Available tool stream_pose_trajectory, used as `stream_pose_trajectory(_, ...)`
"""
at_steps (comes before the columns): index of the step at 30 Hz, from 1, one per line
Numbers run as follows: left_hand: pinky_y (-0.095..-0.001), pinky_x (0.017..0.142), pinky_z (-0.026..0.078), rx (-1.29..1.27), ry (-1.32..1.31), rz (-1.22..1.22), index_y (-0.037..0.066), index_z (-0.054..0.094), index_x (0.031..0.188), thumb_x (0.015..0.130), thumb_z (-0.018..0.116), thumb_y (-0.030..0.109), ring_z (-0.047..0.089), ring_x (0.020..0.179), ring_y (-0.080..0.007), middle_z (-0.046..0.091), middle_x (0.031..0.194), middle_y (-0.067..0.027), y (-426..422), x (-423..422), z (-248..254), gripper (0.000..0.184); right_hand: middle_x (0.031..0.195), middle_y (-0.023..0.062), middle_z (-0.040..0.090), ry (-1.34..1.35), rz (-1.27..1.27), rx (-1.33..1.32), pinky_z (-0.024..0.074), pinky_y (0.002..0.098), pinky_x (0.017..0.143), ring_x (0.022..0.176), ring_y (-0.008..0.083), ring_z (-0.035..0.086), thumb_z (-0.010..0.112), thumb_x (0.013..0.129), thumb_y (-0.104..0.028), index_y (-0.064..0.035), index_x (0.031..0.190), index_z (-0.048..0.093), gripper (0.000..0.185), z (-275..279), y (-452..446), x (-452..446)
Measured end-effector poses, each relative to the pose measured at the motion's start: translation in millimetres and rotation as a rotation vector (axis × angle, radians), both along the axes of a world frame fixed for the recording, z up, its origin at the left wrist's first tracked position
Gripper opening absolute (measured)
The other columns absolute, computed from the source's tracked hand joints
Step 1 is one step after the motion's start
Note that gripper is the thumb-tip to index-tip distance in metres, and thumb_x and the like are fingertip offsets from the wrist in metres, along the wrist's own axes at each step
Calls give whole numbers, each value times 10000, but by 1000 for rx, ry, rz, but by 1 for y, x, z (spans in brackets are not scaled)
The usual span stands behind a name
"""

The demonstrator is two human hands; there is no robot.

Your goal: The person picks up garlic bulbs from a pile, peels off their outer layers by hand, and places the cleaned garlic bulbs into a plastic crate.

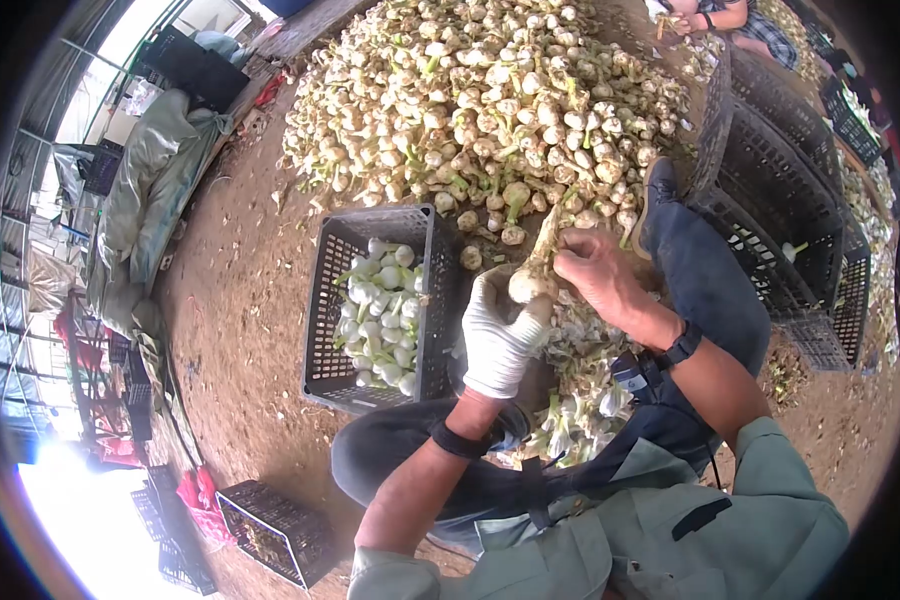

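Head view, left hand: we see the left hand (500, 345) in a white glove, its grip closed around the bulb (531, 286) between thumb and fingers.
Bulb: we find it held above the person's lap, its long stalk (548, 235) pointing up toward the heap.
Right hand: the right hand (608, 278), ungloved, has its fingers bent just beside the stalk; we cannot tell whether its grip is closed on anything.
Peelings: pale peelings (582, 385) lie between the legs, below both hands.
Black crate: left of the gloved hand we see a black crate (442, 310) on the earth floor (240, 290), with white bulbs (382, 318) inside.
Heap: ahead of us spreads a large heap (480, 105) of unpeeled, stalked bulbs.
Stacked crates: beyond the right leg (705, 255) we see stacked crates (770, 190), tilted.
Co-worker: at the upper right we make out another person's hand (688, 23), near the heap's edge.
Lower left: a smaller crate (310, 545) rests beside red cloth (205, 508).
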State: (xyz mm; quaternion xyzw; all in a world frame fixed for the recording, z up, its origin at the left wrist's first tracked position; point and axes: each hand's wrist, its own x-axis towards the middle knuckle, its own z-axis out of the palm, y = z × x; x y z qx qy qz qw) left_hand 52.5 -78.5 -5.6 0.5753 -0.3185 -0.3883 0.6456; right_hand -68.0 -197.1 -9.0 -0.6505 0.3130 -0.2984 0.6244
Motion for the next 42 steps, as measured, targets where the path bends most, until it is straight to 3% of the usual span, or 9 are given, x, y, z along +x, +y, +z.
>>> stream_pose_trajectory(6, -318, 718, 530, -10, 570, -197, -8, 527, 1179, 823, 687, 264, 624, 833, -175, 624, 985, -80, 5, 13, 20, 476, 673, -51, 565, -286, 127, 472, 329, 181, 396, 501, 12, 460, 540, 872, -131, -66, 825, 638, 126, -2, -1, 0)
stream_pose_trajectory(13, -269, 713, 517, 22, 315, -194, -9, 525, 1207, 830, 676, 242, 603, 830, -126, 626, 1009, -68, 6, 17, 16, 477, 731, 20, 622, -305, 122, 448, 398, 218, 426, 498, 75, 503, 500, 964, -427, -41, 984, 633, 409, -9, -1, -4)
stream_pose_trajectory(16, -318, 848, 509, -16, 10, -174, -18, 536, 1236, 849, 630, 159, 610, 968, -166, 637, 1094, -91, 6, 11, 2, 435, 808, 23, 636, 343, 100, -569, 439, 301, 670, 712, 129, 564, 523, 952, -493, -91, 1116, 702, 469, 0, -2, -9)
stream_pose_trajectory(20, -310, 873, 488, -73, -195, -11, 37, 396, 1415, 868, 632, 102, 551, 1001, -157, 594, 1132, -113, 6, -5, -20, 599, 1199, 133, 569, 150, -131, 112, 395, 352, 978, 1118, 240, 531, 534, 968, -336, -92, 1269, 598, 393, -49, 1, -10)
stream_pose_trajectory(21, -333, 863, 502, -17, -62, -106, -5, 344, 1432, 829, 656, 146, 590, 1002, -216, 595, 1145, -164, 3, -4, -24, 695, 1331, 170, 497, 500, 2, -575, 342, 382, 1067, 1254, 299, 459, 445, 986, -190, -148, 1370, 533, 396, -53, -1, -20)
stream_pose_trajectory(22, -374, 826, 518, -92, -780, 226, -58, 336, 1411, 773, 676, 198, 628, 960, -295, 605, 1097, -230, -7, -4, -52, 768, 1417, 184, 424, 768, 40, -905, 305, 409, 1115, 1332, 341, 387, 388, 961, -79, -200, 1424, 482, 487, -72, -10, -34)
stream_pose_trajectory(26, -356, 691, 514, -6, 386, -47, -6, 409, 1355, 890, 583, 277, 575, 767, -212, 597, 916, -88, -5, 3, -11, 571, 1409, 172, 444, 634, 110, -1115, 334, 421, 1101, 1314, 347, 422, 504, 863, 29, -148, 1436, 455, 602, -60, -7, -40)
stream_pose_trajectory(34, -338, 748, 530, -318, 965, -233, 90, 580, 1212, 933, 501, 586, 620, 895, -188, 658, 1045, -59, -29, 6, -55, 574, 1458, 191, 406, 474, 115, -660, 358, 428, 1083, 1330, 360, 419, 543, 822, 85, -127, 1437, 446, 657, -116, -31, -44)
stream_pose_trajectory(42, -325, 568, 476, -142, -526, 264, -62, 274, 1449, 905, 517, 183, 550, 592, -142, 587, 721, -58, -9, 14, -38, 644, 1193, 235, 597, 62, -284, -61, 424, 483, 982, 1126, 400, 560, 603, 788, -36, -28, 1266, 565, 479, -131, -46, -17)
